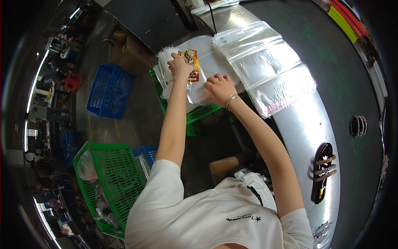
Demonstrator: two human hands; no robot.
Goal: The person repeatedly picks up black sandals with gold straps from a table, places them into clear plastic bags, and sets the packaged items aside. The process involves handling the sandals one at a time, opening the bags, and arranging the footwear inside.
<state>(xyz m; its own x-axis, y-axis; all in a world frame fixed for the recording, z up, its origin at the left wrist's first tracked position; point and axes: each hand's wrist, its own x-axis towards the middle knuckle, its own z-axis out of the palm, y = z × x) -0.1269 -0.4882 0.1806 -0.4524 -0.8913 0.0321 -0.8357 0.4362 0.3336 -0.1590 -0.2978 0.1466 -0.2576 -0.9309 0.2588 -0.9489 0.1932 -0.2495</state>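
Observation:
My left hand is closed on a small orange, yellow and dark printed packet, its thumb lying across the front. The packet is over a pile of clear plastic bags, beside a white fringed bundle. To the right, my right hand hovers at the near edge of the pile, fingers bent and apart, the thumb side smeared by motion. Nothing shows in it. A metal bangle circles that wrist. The pile sits on a green crate.
A stack of clear bags lies on the shiny metal bench edge at right. Nearer are a black strappy sandal and another one. On the left stand a green basket, a blue crate and a cardboard box.

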